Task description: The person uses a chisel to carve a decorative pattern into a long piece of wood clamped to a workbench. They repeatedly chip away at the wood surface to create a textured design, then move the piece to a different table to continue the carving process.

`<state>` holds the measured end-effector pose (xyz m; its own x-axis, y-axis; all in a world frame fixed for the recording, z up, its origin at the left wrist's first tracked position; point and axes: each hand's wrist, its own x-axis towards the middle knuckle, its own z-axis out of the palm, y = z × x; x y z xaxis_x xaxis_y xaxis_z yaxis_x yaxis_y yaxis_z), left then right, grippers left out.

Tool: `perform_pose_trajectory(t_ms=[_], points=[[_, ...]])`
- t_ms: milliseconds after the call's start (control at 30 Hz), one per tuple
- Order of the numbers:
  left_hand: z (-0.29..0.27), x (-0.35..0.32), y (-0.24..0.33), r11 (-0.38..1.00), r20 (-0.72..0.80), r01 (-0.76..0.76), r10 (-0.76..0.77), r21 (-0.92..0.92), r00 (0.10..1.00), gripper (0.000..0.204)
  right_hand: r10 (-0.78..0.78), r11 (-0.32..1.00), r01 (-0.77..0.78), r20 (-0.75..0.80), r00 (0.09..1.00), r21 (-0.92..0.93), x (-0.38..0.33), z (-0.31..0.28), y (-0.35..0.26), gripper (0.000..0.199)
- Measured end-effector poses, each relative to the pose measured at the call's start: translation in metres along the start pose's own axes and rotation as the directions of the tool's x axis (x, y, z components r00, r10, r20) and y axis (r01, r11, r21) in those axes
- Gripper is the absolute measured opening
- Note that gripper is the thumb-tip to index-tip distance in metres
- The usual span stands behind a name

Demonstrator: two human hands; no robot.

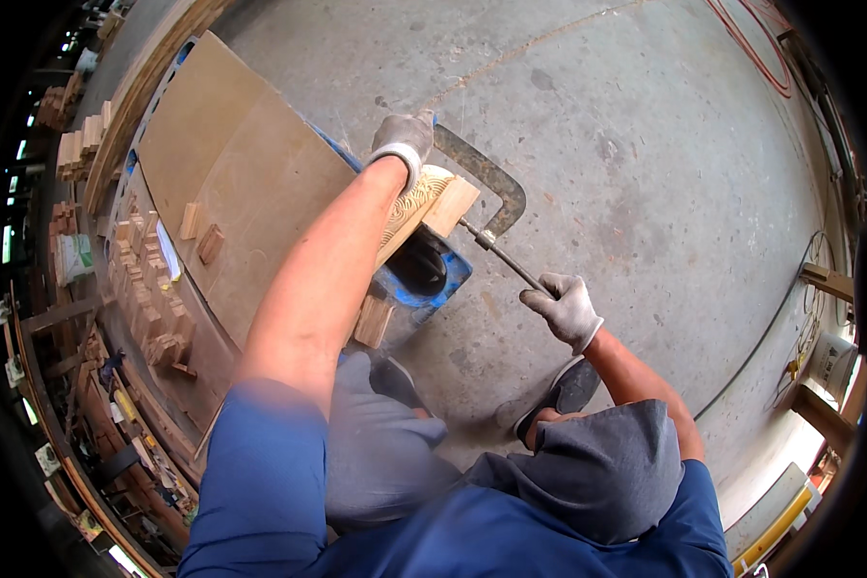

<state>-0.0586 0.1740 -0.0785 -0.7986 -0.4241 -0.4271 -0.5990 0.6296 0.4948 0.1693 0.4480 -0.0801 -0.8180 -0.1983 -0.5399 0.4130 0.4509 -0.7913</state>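
Observation:
A dark C-clamp [491,173] spans a carved wooden piece [416,204] and a plain wood block [451,205] at the corner of a blue plastic pallet [458,279]. My left hand [403,135], in a greyish work glove, is closed at the far end of the clamp's frame; its fingertips are partly hidden. My right hand [566,308], also gloved, is wrapped round the near end of the clamp's screw rod [520,265]. The screw's other end points at the plain block. The left forearm crosses over part of the board.
A large brown board [246,144] lies on the left with two small wood blocks [200,231] on it. Several wood pieces [149,279] stand beyond its left edge. Another wood block [373,321] is near my left knee. Grey concrete floor [636,193] stretches right; a cable [766,337] runs along it.

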Motion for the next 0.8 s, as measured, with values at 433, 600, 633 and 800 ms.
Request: perform_pose_trajectory(t_ms=[433, 600, 633, 800], points=[[0.004, 0.041, -0.027, 0.821, 0.128, -0.397, 0.379, 0.41, 0.917, 0.035, 0.106, 0.98, -0.119, 0.086, 0.991, 0.16, -0.009, -0.002, -0.021, 0.04], [-0.028, 0.063, -0.059, 0.836, 0.111, -0.385, 0.373, 0.39, 0.921, 0.03, 0.035, 0.989, -0.068, 0.245, 0.969, 0.129, -0.008, 0.015, -0.045, 0.036], [-0.038, 0.065, -0.066, 0.88, 0.088, -0.357, 0.348, 0.313, 0.933, 0.032, 0.04, 0.988, -0.082, 0.289, 0.956, 0.132, -0.006, 0.022, -0.054, 0.036], [-0.089, 0.049, -0.116, 0.99, -0.01, -0.124, 0.123, -0.065, 0.992, 0.054, 0.055, 0.998, -0.054, 0.451, 0.891, -0.014, 0.003, 0.063, -0.08, 0.037]])
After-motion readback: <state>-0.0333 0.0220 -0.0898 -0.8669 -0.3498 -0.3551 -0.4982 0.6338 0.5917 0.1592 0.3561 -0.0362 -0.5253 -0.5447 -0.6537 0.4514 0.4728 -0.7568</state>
